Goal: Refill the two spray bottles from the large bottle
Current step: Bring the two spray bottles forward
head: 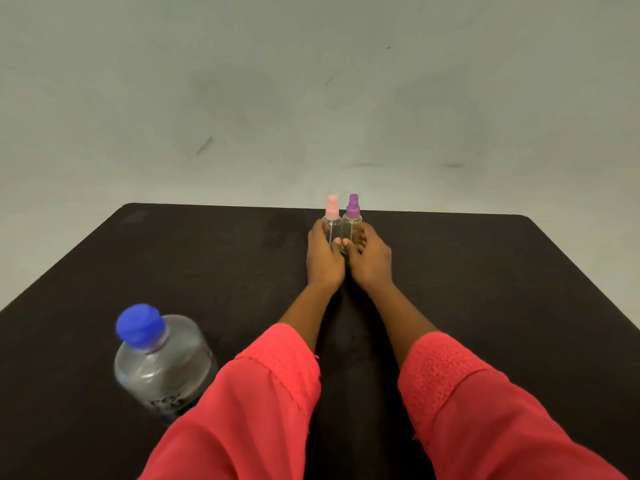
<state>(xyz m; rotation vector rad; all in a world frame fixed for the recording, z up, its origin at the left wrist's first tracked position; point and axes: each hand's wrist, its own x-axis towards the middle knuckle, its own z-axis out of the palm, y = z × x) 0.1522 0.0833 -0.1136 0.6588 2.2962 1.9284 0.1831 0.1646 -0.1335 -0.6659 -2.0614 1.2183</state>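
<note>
Nearest, red sleeves [263, 393] on both forearms, stretched forward over the black table [519, 306]. Just left of the left sleeve, upright and untouched: the large bottle [162, 362], clear plastic, blue cap [140, 325] on, apparently well filled. Likely heavy and sloshy, with walls thin enough to dent under a squeeze; best taken round the body below the shoulder, not by the cap (due for unscrewing first anyway).

Farther out, near the table's far edge, the left hand [323, 256] curled round the lower body of the pink-topped spray bottle [331, 224], thumb across its front. Right beside it, the right hand [370, 263] wrapped likewise round the purple-topped spray bottle [352, 225]. Both small bottles upright, side by side, touching or nearly so, pump tops on. Probably light, stiff and smooth, easy to tip once released; worth steadying low on the body while twisting the collar off. Narrow necks, so a slow pour from the big one.

Behind everything, a plain pale wall [311, 81].
</note>
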